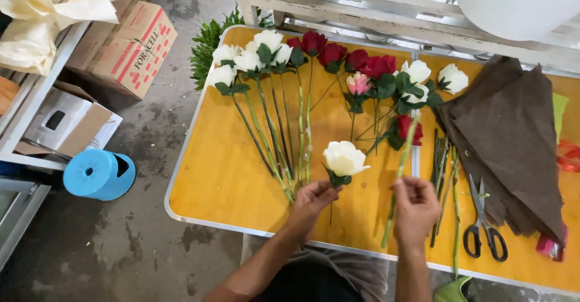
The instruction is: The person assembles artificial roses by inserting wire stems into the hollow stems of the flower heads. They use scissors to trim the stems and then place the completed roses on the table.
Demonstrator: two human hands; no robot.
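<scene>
Two hands at our table (229, 175): left hand (309, 202) pinches a white rose (343, 158), bloom just above the fingers; right hand (414, 204) grips a red rose (408, 130) by its stem. Scissors (481, 229) lie right of it; brown wrapping sheets (507, 133) beyond.

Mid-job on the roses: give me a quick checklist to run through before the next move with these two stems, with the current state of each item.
1. Left hand grips the white rose under the bloom: ok.
2. Right hand pinches the red rose stem at mid-length: ok.
3. The two held stems are apart, not crossed: ok.
4. Scissors lie within reach, right of the right hand: ok.
5. Brown wrapping sheets lie apart from the held stems: ok.
6. Thorns stripped from the held stems: cannot tell.
</scene>
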